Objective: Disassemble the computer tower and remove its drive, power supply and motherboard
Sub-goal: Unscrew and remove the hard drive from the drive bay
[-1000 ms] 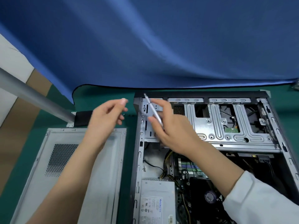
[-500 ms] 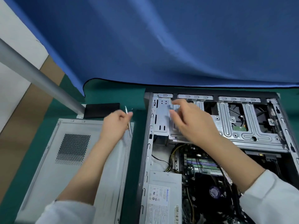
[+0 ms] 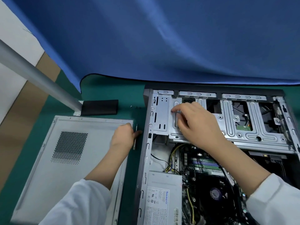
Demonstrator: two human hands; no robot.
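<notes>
Working at the drive cage (image 3: 227, 127) in the far part of the open tower (image 3: 146, 143), you look to be on the drive-removal step: your right hand (image 3: 196, 125) rests on the cage's ribbed plate, fingers curled down onto the metal, though whether they pinch a screw is hidden. Your left hand (image 3: 124, 137) holds the screwdriver (image 3: 135, 138) low over the green bench (image 3: 113, 88), between the removed side panel (image 3: 73, 151) and the tower's left wall. The hard drive (image 3: 244, 127) shows through a cage opening; the power supply (image 3: 162, 197) sits at the near-left corner, the motherboard (image 3: 206, 168) beside it, both still mounted. Next, you likely need to free the cage's fasteners and the drive's cables before lifting.
</notes>
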